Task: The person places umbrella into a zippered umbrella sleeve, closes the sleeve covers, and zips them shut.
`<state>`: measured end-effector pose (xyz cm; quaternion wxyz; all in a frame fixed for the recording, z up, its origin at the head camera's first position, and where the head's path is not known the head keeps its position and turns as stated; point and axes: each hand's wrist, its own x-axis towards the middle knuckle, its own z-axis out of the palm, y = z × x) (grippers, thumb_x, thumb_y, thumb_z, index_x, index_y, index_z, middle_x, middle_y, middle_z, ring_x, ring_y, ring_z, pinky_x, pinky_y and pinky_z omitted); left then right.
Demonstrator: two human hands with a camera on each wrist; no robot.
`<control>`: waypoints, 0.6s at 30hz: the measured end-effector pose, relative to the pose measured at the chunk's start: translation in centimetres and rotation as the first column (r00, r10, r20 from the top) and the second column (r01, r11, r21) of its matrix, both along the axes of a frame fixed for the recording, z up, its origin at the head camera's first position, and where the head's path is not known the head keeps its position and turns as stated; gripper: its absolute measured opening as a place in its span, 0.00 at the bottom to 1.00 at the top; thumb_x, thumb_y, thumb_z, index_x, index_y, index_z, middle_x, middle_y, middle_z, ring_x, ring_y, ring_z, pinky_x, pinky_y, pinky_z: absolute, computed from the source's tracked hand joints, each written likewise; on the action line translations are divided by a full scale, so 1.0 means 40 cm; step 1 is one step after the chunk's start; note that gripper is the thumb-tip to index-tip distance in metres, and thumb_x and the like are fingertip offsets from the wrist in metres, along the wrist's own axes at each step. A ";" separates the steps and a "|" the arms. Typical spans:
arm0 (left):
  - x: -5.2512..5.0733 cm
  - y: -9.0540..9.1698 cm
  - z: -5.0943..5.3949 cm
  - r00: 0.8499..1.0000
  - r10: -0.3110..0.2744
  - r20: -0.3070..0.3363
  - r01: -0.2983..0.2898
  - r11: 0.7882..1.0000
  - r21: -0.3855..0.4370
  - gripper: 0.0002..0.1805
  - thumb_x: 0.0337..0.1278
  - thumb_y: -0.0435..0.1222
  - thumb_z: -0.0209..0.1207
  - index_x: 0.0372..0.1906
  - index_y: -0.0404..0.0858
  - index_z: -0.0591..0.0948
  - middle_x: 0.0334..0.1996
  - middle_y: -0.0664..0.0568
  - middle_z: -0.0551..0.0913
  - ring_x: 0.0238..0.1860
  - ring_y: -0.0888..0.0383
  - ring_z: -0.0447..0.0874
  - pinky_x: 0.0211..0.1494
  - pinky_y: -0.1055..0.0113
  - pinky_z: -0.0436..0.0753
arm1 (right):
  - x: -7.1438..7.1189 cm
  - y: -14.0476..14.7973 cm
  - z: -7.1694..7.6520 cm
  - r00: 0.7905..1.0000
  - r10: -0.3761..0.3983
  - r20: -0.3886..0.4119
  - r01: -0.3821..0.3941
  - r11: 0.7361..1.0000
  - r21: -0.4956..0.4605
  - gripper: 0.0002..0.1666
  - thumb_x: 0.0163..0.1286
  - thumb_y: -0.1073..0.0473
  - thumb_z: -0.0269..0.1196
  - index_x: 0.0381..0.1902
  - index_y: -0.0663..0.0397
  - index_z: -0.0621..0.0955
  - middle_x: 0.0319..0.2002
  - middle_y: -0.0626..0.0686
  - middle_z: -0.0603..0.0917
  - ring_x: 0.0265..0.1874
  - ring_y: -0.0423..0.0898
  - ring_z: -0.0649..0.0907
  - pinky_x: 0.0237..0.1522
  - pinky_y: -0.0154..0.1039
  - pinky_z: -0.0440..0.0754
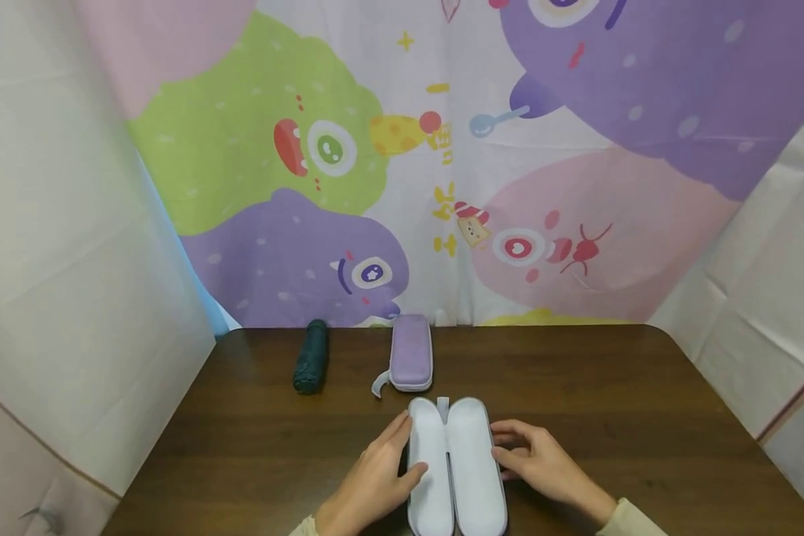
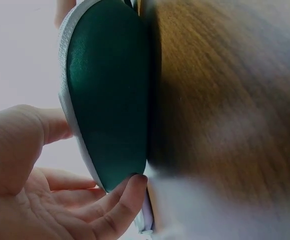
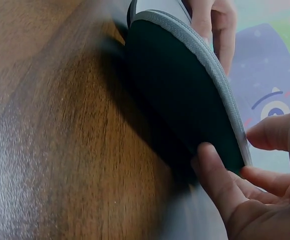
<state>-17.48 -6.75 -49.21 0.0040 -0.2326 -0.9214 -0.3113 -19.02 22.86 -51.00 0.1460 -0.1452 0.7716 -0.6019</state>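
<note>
An open case (image 1: 474, 476) with a white lining lies at the table's front, its two long halves spread side by side. Both wrist views show its dark green outer shell (image 2: 107, 95) (image 3: 172, 85) and pale zip edge. My left hand (image 1: 374, 473) (image 2: 40, 185) holds the left half, thumb over the rim and fingertips against the outside. On the right half, my right hand (image 1: 543, 461) (image 3: 264, 200) has its thumb at the rim and its fingers against the green shell. A small strap sticks up at the far end, between the halves.
Behind the case, a closed purple zip case (image 1: 412, 353) with a pale strap lies on the brown wooden table (image 1: 241, 461). To its left lies a dark green rolled object (image 1: 311, 357). A cartoon-printed curtain (image 1: 442, 283) hangs along the table's back edge.
</note>
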 end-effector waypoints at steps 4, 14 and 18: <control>0.000 -0.003 -0.002 1.000 -0.005 0.008 0.005 1.000 -0.001 0.39 0.66 0.39 0.66 0.74 0.23 0.66 0.75 0.30 0.66 0.71 0.39 0.73 0.66 0.46 0.79 | 0.001 -0.003 -0.003 1.000 -0.009 0.005 0.009 1.000 0.002 0.32 0.75 0.60 0.63 0.68 0.76 0.70 0.58 0.75 0.79 0.45 0.56 0.90 0.39 0.41 0.90; -0.006 -0.029 0.007 0.997 0.071 0.033 -0.072 0.997 0.031 0.43 0.65 0.50 0.66 0.76 0.30 0.66 0.74 0.34 0.68 0.70 0.36 0.73 0.64 0.38 0.78 | 0.009 -0.008 0.000 0.999 -0.024 0.046 0.024 1.000 -0.007 0.33 0.76 0.59 0.63 0.68 0.77 0.69 0.59 0.76 0.78 0.44 0.56 0.90 0.39 0.43 0.90; -0.017 -0.052 0.017 0.994 0.110 -0.002 -0.110 0.994 -0.002 0.46 0.59 0.53 0.69 0.76 0.36 0.67 0.74 0.39 0.70 0.68 0.35 0.74 0.59 0.37 0.81 | 0.011 -0.012 0.001 0.999 -0.029 0.044 0.030 1.000 -0.005 0.33 0.75 0.59 0.63 0.68 0.77 0.69 0.59 0.76 0.78 0.44 0.56 0.90 0.39 0.42 0.90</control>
